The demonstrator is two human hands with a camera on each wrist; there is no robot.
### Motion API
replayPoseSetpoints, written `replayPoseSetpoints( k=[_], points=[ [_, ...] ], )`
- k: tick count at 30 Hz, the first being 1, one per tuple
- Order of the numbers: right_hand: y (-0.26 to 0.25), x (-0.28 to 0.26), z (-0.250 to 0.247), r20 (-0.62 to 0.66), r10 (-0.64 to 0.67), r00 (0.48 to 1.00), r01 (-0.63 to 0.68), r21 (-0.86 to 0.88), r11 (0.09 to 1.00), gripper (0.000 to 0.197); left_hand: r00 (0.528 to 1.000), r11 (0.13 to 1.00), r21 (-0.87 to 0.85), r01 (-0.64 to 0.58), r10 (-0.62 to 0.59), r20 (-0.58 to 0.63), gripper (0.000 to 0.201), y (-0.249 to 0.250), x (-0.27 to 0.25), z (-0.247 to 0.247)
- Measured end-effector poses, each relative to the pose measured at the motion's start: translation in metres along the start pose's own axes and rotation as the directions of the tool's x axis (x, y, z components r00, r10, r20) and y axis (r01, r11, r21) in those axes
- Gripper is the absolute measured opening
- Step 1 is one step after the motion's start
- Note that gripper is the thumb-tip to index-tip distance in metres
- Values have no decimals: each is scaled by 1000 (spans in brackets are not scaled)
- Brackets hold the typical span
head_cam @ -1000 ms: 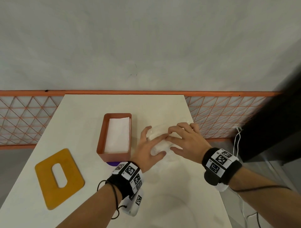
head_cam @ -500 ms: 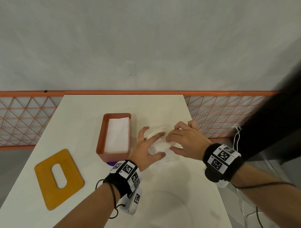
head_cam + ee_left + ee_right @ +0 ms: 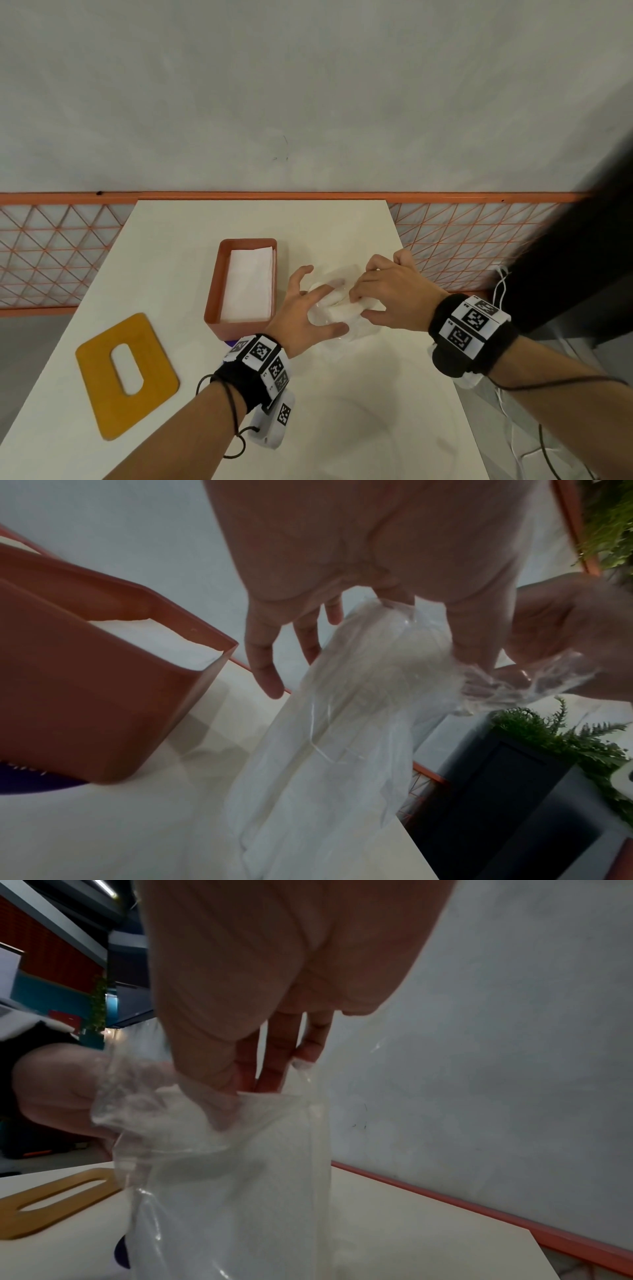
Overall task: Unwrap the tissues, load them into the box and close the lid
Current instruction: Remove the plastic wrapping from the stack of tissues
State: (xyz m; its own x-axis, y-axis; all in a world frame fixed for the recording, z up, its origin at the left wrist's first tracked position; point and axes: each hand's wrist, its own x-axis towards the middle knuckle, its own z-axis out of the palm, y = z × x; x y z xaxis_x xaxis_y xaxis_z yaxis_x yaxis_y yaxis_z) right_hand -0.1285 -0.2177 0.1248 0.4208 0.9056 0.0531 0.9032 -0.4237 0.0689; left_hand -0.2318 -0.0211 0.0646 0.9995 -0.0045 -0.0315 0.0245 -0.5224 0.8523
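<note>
The orange tissue box [image 3: 212,308] stands open on the white table, and a white stack of tissues [image 3: 248,284] lies inside it. Its yellow lid [image 3: 102,370] with an oval slot lies flat to the left. Just right of the box, both hands hold a crumpled clear plastic wrapper [image 3: 337,310]. My left hand [image 3: 301,318] has it between thumb and spread fingers. My right hand [image 3: 390,294] pinches its top with curled fingers. In the wrist views the wrapper [image 3: 342,737] [image 3: 240,1191] hangs down from the fingers to the table, and it looks empty.
A purple object [image 3: 233,342] peeks out under the box's near end. The table's right edge [image 3: 428,342] is close to my right wrist, with cables [image 3: 500,284] hanging beyond it. An orange mesh fence [image 3: 51,257] runs behind the table.
Both hands have bunched the wrapper tighter and lifted it off the table. The right hand's fingers have curled more. The box, tissues and lid have not moved.
</note>
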Motion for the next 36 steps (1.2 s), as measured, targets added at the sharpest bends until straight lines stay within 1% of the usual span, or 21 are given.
replayPoseSetpoints(
  k=[3,5,8,10,13,15,18,20,22,23,26,30,32,34,36],
  points=[
    [-1,2,-7,43,-9,999,9,10,1000,17,1000,1000,13,-9,9,2,73,-1,1,1],
    [-1,3,-11,41,-16,999,15,24,1000,17,1000,1000,26,-13,13,0,73,1,1,2],
    [1,4,-12,28,-8,1000,6,64,998,25,1000,999,41,4,-4,-3,72,3,0,2],
    [1,4,-12,26,-10,1000,8,69,998,28,1000,1000,20,8,-8,-19,67,5,-2,2],
    [3,5,-15,29,8,1000,-11,78,997,26,999,1000,-20,-21,20,-47,56,7,-3,3],
    [3,6,-20,28,36,999,-39,89,995,26,996,999,-24,-46,44,-74,50,7,-3,3],
    [3,8,-24,38,68,997,-72,99,993,27,990,999,9,-50,51,-133,43,5,-2,4],
    [5,7,-23,60,85,995,-91,110,990,33,988,998,47,-40,47,-150,39,6,-1,4],
    [9,6,-23,103,109,989,-121,118,986,41,986,998,47,-44,51,-157,37,7,-2,3],
    [11,6,-23,119,119,986,-132,105,986,42,986,998,32,-44,49,-158,37,7,-2,2],
    [17,7,-25,160,140,977,-152,62,986,34,988,999,29,-32,36,-151,38,10,-4,0],
    [21,10,-30,149,160,976,-184,162,969,33,994,994,109,27,-15,-109,53,12,-2,-1],
    [21,10,-37,128,192,973,-217,227,949,34,995,992,117,43,-32,-96,57,13,-1,-1],
    [21,9,-43,106,229,968,-251,328,911,35,994,994,103,35,-23,-107,53,16,1,-1],
    [23,7,-44,67,248,966,-249,484,839,39,988,998,50,27,-19,-153,45,18,3,-2]
  ],
)
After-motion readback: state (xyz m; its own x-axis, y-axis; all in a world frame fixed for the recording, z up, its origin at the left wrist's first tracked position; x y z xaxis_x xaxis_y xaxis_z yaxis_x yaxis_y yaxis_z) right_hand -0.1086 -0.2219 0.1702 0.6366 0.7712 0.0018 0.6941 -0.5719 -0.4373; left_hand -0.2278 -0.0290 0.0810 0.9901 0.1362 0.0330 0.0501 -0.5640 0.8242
